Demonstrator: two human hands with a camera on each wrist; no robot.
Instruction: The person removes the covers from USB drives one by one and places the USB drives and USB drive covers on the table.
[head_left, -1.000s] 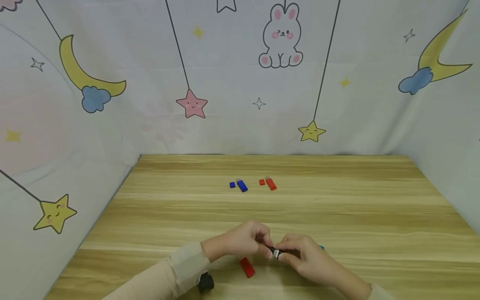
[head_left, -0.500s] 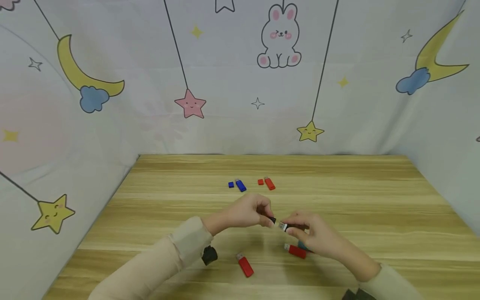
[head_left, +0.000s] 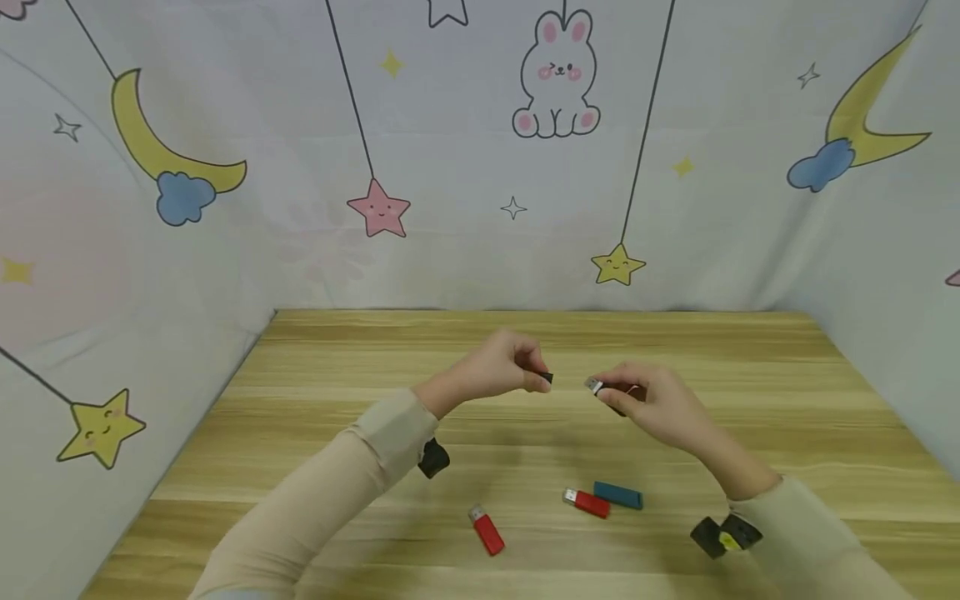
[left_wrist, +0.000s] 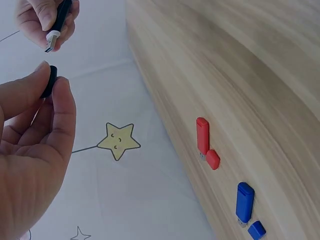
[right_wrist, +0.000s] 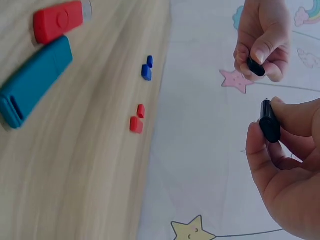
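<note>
Above the table my left hand pinches a small black USB stick cap between thumb and fingertips. My right hand holds a black USB stick by its body, its metal plug bare and pointing left at the cap. A short gap separates cap and plug in the head view. Below them lie an uncapped red USB stick and a teal USB stick, side by side. Another uncapped red USB stick lies nearer the front, left of these.
Toward the table's far edge in the left wrist view lie a red USB stick with its red cap and a blue USB stick with its blue cap. A patterned white cloth hangs behind the wooden table.
A second ago the hands were together with cap and stick joined low over the table. They have parted, cap in left and stick in right, and moved up and toward the far side.
</note>
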